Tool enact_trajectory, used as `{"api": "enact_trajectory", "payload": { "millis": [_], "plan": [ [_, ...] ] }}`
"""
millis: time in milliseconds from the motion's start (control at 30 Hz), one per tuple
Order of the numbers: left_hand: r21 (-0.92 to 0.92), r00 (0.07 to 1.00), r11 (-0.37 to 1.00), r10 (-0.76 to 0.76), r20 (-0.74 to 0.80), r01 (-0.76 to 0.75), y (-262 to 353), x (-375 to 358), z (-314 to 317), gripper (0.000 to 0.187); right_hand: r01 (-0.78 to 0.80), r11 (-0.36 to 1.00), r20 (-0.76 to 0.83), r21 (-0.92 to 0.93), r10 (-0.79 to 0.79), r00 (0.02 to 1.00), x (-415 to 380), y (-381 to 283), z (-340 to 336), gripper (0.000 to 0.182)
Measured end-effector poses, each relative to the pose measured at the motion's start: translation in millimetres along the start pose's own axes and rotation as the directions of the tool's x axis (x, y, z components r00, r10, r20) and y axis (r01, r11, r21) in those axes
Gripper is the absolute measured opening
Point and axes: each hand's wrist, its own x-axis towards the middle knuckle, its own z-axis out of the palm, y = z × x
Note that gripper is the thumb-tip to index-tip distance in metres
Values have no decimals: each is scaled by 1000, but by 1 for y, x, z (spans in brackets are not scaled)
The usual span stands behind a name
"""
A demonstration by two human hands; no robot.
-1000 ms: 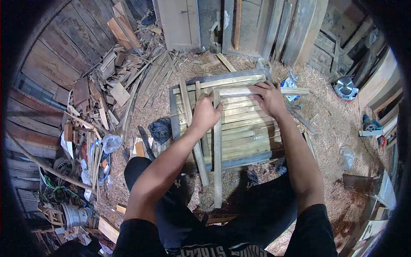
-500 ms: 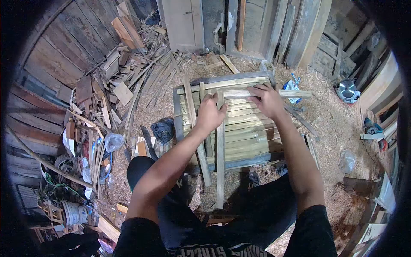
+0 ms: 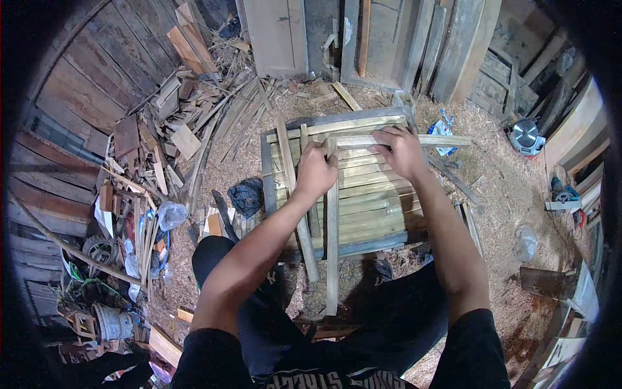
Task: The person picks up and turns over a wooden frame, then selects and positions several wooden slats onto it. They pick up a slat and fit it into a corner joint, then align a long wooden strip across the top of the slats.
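Note:
Two wooden strips meet at a right-angled corner over a low slatted wooden table [image 3: 376,188]. One, the upright strip [image 3: 333,246], runs down toward my lap; the other, the crosswise strip [image 3: 444,140], extends to the right past the table's edge. My left hand [image 3: 316,170] is closed round the corner where the strips meet. My right hand [image 3: 403,153] grips the crosswise strip, fingers over its top and thumb below. Left of my left hand, a loose wooden strip [image 3: 304,240] lies slanted across the table, with a shorter strip [image 3: 315,220] beside it.
Scrap wood [image 3: 188,139] is heaped at the left. A circular saw [image 3: 526,137] and a blue power tool [image 3: 564,192] stand at the right on the sawdust-covered floor. A black plastic bag [image 3: 246,197] sits left of the table. Boards and door panels [image 3: 275,39] lean at the back.
My left hand has shifted slightly at the corner, its thumb now drawn in closer to the strip. The right hand and both strips have barely moved.

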Motion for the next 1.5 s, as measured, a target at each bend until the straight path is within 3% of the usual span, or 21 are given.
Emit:
{"api": "enact_trajectory", "payload": {
  "millis": [167,367,433,633,867,933,1133,1267,1333,1500],
  "plan": [
    [24,995,997,-78,69,77,8,3,-9,44,21,999,-4,-27,-21,1000,1,1,0,35],
    [-19,998,999,-40,48,41,0,6,-5,43,16,999,-10,28,-15,1000,6,-10,10,34],
    [-20,999,1000,-15,35,16,0,4,-5,41,75,997,-93,-2,-75,993,9,-14,15,33],
    [-36,998,999,34,-52,-36,-10,5,3,40,53,998,-67,39,-51,996,16,-28,19,32],
    [-41,999,998,-51,5,51,-8,7,1,42,48,996,-103,70,-41,994,16,-31,26,32],
    [-22,997,1000,-2,-73,1,-12,6,6,43,54,996,-100,66,-47,994,16,-33,24,33],
    [-41,999,999,-34,-22,34,-5,10,5,35,62,994,-133,90,-50,990,14,-32,16,31],
    [-30,996,998,-49,-76,47,9,11,1,33,78,992,-182,96,-60,982,15,-34,11,31],
    [-114,993,986,-120,-11,118,18,11,-3,48,60,989,-191,138,-33,981,15,-35,9,31],
    [-137,996,989,-67,-59,59,30,9,-11,47,76,988,-244,131,-43,969,13,-41,3,31]
  ]
}}
